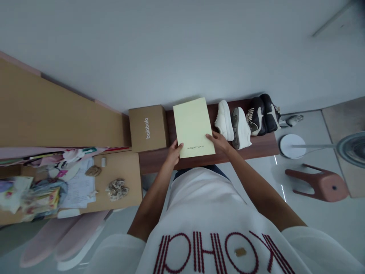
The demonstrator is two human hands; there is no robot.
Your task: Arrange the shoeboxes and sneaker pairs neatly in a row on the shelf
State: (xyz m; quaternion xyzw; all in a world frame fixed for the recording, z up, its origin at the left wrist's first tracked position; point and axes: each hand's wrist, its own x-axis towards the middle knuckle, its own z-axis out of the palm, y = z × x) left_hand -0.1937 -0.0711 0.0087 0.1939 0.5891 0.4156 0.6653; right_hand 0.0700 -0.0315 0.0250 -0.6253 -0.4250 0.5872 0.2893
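A pale yellow box (191, 123) marked MEIZHIYUAN is over the dark reddish-brown wooden shelf top (154, 160). My left hand (173, 153) grips its near left corner, thumb on the upper face. On the right edge, my right hand (219, 141) is closed with the thumb pressed on top. The fingers under the box are hidden, and I cannot tell whether it rests on the wood. To its left stands a brown balabala cardboard box (148, 129). Right of it are white sneakers (224, 121) and black-and-white sneakers (256, 116).
A desk (129, 186) at left carries papers, plastic bags and a patterned scrunchie (117, 189). A pink stool (327, 184) and a standing fan (353, 149) with a round white base (292, 146) occupy the right floor. The wall (182, 49) rises behind the shelf.
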